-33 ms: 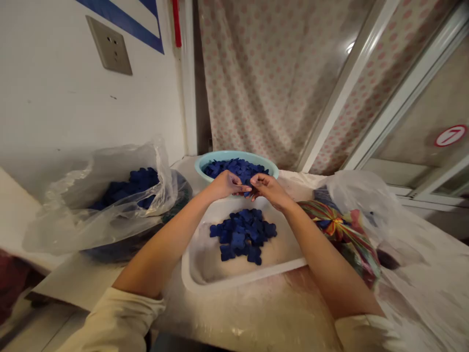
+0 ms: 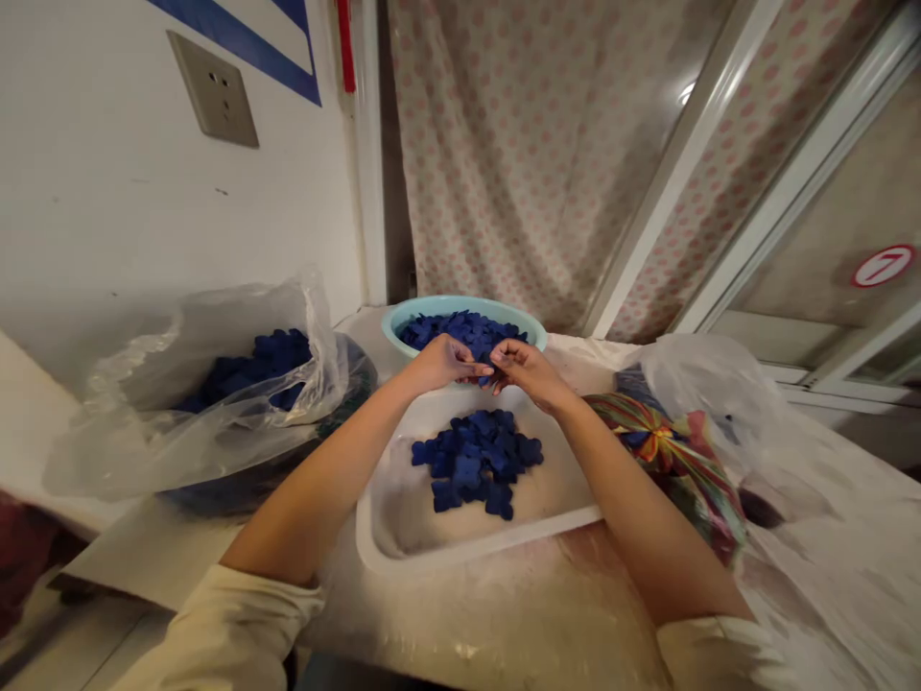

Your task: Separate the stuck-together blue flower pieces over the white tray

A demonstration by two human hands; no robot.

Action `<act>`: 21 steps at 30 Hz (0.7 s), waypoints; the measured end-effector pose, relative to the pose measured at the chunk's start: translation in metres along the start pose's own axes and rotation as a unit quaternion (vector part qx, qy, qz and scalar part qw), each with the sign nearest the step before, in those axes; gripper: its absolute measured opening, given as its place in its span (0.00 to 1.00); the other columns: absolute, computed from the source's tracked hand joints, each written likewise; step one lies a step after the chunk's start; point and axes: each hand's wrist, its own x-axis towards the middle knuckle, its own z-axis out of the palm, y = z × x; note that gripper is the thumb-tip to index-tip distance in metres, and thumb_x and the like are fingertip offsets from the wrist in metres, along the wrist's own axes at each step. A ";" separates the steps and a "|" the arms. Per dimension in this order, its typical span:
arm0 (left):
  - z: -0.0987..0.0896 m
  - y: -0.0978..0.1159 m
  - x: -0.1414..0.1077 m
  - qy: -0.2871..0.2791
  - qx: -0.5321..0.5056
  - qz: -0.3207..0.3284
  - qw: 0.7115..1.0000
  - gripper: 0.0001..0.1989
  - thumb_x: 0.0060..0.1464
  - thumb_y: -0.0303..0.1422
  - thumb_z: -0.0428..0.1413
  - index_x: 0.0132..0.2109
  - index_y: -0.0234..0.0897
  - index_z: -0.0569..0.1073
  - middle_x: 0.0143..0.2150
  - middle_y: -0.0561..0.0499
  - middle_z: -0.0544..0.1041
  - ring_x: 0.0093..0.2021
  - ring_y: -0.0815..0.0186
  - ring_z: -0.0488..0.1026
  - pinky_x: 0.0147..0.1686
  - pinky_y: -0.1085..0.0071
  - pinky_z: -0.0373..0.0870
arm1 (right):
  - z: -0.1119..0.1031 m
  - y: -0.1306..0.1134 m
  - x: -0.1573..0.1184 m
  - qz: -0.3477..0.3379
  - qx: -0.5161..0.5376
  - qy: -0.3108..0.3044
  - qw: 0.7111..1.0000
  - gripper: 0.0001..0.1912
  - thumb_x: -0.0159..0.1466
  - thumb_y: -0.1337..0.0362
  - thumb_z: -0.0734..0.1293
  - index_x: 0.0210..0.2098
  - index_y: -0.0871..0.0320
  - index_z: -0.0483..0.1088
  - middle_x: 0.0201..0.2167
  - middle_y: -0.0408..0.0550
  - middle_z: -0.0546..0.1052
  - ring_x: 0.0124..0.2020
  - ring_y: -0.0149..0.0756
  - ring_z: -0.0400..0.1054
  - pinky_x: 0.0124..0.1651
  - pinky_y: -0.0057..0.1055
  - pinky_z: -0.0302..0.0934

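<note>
Over the far edge of a white tray, my left hand and my right hand meet, fingertips pinched together. Between them is a small dark blue piece, mostly hidden by the fingers. It looks like the blue flower-shaped pieces heaped loosely in the tray below. Just beyond my hands stands a light blue basin, filled with more blue pieces.
To the left, a clear plastic bag gapes around more blue pieces. A tied, colourful striped bundle lies right of the tray, beside another clear bag. A spotted curtain hangs behind the table.
</note>
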 end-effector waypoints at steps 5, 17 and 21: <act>0.001 -0.003 0.002 0.001 0.018 0.021 1.000 0.20 0.38 0.43 0.61 0.17 0.30 0.67 0.15 0.56 0.64 0.19 0.76 0.57 0.19 0.77 0.51 | -0.002 0.001 0.001 -0.015 -0.017 -0.005 1.000 0.17 0.52 0.53 0.69 0.27 0.59 0.62 0.19 0.41 0.73 0.22 0.31 0.70 0.24 0.26 0.65; 0.002 -0.002 0.003 0.081 -0.027 0.010 0.996 0.21 0.44 0.46 0.57 0.18 0.32 0.70 0.15 0.54 0.69 0.18 0.74 0.62 0.21 0.77 0.57 | 0.001 0.001 0.005 0.014 -0.300 0.099 0.949 0.10 0.65 0.61 0.52 0.29 0.56 0.54 0.19 0.39 0.68 0.19 0.30 0.67 0.22 0.26 0.62; -0.001 -0.008 0.007 0.157 -0.054 -0.015 0.986 0.21 0.46 0.46 0.55 0.19 0.32 0.70 0.16 0.52 0.70 0.17 0.74 0.62 0.20 0.77 0.59 | 0.000 -0.010 -0.005 0.044 -0.388 0.091 0.916 0.10 0.60 0.66 0.62 0.23 0.58 0.58 0.15 0.39 0.65 0.17 0.29 0.63 0.23 0.25 0.56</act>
